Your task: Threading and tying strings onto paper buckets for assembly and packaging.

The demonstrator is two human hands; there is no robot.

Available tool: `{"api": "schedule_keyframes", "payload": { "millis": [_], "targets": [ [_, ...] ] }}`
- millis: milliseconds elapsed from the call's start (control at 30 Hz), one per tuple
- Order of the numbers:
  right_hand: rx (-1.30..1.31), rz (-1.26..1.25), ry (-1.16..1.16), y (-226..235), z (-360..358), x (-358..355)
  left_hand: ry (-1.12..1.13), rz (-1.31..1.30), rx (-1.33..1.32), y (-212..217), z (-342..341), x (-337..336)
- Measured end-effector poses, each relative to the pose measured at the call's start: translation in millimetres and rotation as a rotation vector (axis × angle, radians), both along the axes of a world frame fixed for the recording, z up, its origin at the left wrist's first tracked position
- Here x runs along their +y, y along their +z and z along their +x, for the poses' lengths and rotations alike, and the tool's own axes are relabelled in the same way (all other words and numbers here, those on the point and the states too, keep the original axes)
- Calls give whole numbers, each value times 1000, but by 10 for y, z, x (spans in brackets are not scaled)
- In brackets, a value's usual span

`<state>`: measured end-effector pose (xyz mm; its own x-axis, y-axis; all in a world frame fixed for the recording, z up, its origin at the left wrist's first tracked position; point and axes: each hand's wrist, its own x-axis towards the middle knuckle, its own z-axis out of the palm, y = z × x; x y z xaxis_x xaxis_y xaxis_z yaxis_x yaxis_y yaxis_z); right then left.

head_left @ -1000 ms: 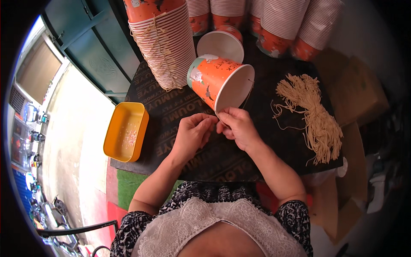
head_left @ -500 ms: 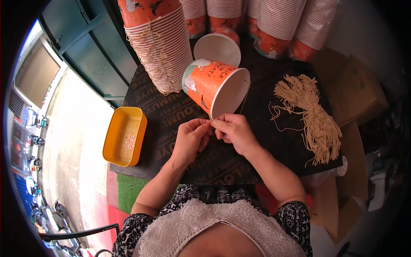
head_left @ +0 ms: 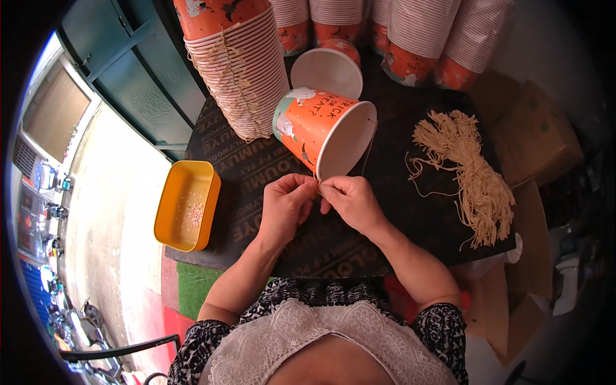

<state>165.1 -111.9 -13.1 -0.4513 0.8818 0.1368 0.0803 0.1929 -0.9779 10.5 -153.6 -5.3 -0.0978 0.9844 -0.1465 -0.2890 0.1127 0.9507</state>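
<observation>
Pinching at the lower rim of an orange paper cup point(head_left: 319, 126), the person's left hand point(head_left: 287, 204) and right hand point(head_left: 350, 200) meet fingertip to fingertip, each grip clenched on a thin pale string point(head_left: 367, 149) that runs up along the cup's white mouth. The cup lies tipped on its side just above both hands, its open mouth turned toward the person and its base pointing up and to the left, on the dark desk point(head_left: 410, 218). Its outside is orange with printed figures and lettering, its inside plain white. Beside the right hand, somewhat apart, lies one loose bundle of tan strings point(head_left: 471, 173). One yellow tray point(head_left: 187, 205) sits at the desk's left edge, near the left hand but not touching it, with small specks inside. Behind the held cup stands one single upright cup point(head_left: 326, 69) showing its white inside. One tall stack of cups point(head_left: 237, 64), tied with string, leans at the upper left; further stacks line the far edge, at least four, though their exact count is hard to tell.
</observation>
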Motion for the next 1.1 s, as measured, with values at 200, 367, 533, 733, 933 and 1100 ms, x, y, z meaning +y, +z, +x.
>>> {"api": "schedule_keyframes", "payload": {
  "millis": [200, 367, 533, 733, 933, 1100],
  "targets": [
    [15, 13, 31, -16, 26, 28, -8, -19, -106, -21, -36, 8],
    [-17, -5, 54, 5, 30, 18, -33, 10, -55, -58, -33, 5],
    [17, 61, 4, -47, 1, 33, 3, 33, 151, -63, 23, -44],
    [21, 42, 34, -7, 2, 4, 76, 256, 291, -278, -11, -5],
    [-16, 75, 20, -37, 19, 20, 170, 370, 507, -358, 8, 57],
    [-43, 97, 15, -94, -9, 37, 168, 335, 494, -330, 17, 62]
  ]
}}
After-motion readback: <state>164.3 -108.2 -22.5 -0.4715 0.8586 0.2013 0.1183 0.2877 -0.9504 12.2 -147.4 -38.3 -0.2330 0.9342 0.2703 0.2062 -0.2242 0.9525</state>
